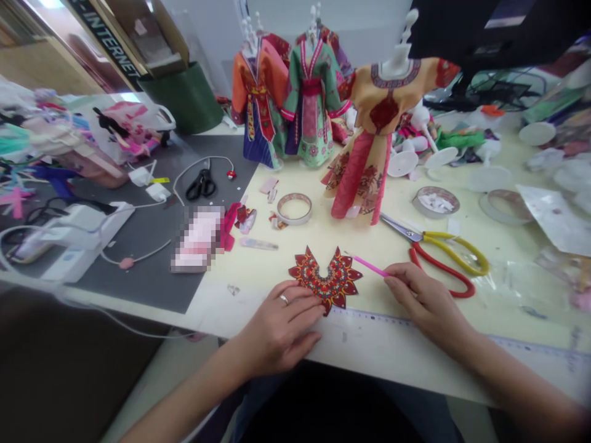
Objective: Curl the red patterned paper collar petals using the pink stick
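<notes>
A red patterned collar piece (pixel 339 280) with pointed petal edges lies flat on the table, its opening facing away from me. My left hand (pixel 286 323), with a ring on one finger, rests on its lower left edge, fingers lying flat. Between the fingertips of my right hand (pixel 422 298) is a thin pink stick (pixel 370 266), its tip just off the collar's upper right petals. A clear ruler (pixel 385 319) runs beneath the collar's lower edge and under my right forearm.
Large scissors with red and yellow handles (pixel 438 246) lie right of centre. Three dressed doll stands, one in a yellow top (pixel 383 111), stand behind. Tape rolls (pixel 294 209), fabric scraps, a blurred-out phone (pixel 197 240), black scissors (pixel 201 183) and a power strip (pixel 87 237) lie around.
</notes>
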`<state>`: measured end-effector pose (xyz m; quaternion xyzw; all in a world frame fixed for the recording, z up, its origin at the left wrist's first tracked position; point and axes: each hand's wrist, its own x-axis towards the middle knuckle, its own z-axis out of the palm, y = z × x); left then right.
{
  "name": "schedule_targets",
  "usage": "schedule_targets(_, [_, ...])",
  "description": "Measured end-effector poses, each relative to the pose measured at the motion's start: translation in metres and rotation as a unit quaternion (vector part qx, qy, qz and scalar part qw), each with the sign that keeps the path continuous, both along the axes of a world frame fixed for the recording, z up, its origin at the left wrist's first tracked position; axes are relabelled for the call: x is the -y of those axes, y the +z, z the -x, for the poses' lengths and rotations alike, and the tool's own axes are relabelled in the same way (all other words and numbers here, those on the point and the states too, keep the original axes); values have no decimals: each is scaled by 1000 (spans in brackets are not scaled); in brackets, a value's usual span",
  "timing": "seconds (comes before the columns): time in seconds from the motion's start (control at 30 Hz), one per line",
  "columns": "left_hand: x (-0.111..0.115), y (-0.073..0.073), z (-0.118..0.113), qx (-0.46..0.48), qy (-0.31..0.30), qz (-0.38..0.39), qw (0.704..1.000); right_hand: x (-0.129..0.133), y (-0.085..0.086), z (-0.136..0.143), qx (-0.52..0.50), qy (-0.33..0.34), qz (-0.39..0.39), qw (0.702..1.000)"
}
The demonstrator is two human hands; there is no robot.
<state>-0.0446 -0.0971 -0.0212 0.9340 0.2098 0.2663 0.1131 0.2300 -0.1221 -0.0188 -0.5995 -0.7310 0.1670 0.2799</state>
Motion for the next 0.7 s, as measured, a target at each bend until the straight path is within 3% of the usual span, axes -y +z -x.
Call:
schedule_targets(0.23, [-37, 22, 7, -27, 8, -59, 998, -6, 14, 5, 58, 18, 74, 995])
schedule_targets(0.33, [-68, 30, 11, -1, 102, -93, 990, -15, 20, 12, 64, 40, 61, 995])
schedule_targets(0.47, [-113, 39, 15, 14, 246, -33, 969, -29, 23, 24, 118, 56, 21, 991])
schedule_targets(0.57, [-137, 38, 15, -13, 252, -17, 967, -39, 23, 32, 177, 47, -5, 983])
schedule_targets(0.7, [-142, 22, 11, -34, 217, -26, 975, -51, 23, 37, 210, 40, -21, 977])
